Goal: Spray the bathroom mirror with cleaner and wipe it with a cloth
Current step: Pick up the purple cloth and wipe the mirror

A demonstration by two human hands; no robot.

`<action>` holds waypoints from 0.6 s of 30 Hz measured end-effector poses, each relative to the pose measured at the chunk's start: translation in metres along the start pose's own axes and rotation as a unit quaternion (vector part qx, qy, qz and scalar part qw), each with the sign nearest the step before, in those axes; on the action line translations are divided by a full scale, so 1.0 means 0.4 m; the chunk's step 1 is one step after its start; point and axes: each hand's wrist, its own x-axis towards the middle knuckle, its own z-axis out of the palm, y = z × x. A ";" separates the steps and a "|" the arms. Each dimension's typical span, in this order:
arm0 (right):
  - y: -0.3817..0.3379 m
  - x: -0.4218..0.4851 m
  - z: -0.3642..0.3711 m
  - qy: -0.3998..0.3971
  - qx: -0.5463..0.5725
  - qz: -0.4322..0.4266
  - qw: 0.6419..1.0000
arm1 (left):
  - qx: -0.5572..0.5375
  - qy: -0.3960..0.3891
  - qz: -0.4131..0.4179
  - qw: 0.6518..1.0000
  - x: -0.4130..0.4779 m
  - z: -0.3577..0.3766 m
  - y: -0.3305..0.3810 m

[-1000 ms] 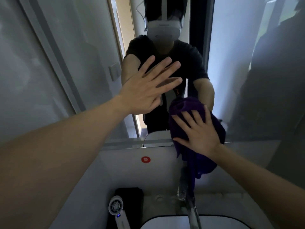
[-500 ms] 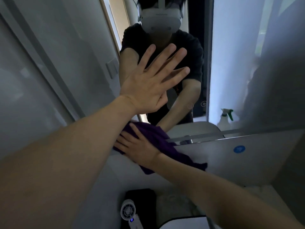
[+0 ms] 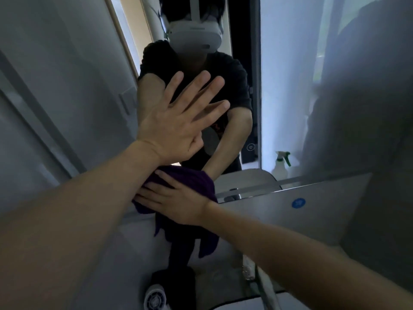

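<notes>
L hand (image 3: 176, 121) flat on bathroom mirror (image 3: 286, 90) at frame centre, fingers straight and spread, gripping nothing. R hand (image 3: 172, 202) just below, fingers straight, pressing purple cloth (image 3: 192, 179) onto mirror's bottom edge, w/ loose tail dangling. Likely risks: palm smears on glass from L hand's bracing; missed strip under crossed L forearm; cloth tail snagging tap (image 3: 266, 294) at lower right on a wide sweep.
</notes>
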 end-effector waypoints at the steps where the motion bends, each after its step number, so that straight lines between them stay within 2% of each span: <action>1: 0.039 -0.043 0.003 -0.006 -0.001 0.000 1.000 | 0.003 -0.004 0.002 1.000 -0.001 0.002 -0.001; 4: 0.160 -0.164 -0.009 -0.015 -0.005 0.000 1.000 | 0.014 0.003 0.007 1.000 -0.002 0.007 -0.003; 8: 0.313 -0.313 -0.031 0.015 0.007 0.026 1.000 | 0.029 0.018 0.010 0.999 -0.001 0.012 -0.002; 13: 0.486 -0.525 -0.038 0.049 -0.028 0.129 0.990 | 0.029 0.009 0.015 0.999 0.001 0.003 0.000; 18: 0.559 -0.671 -0.025 0.057 -0.032 0.241 0.968 | -0.002 -0.030 0.000 1.000 0.007 -0.025 0.006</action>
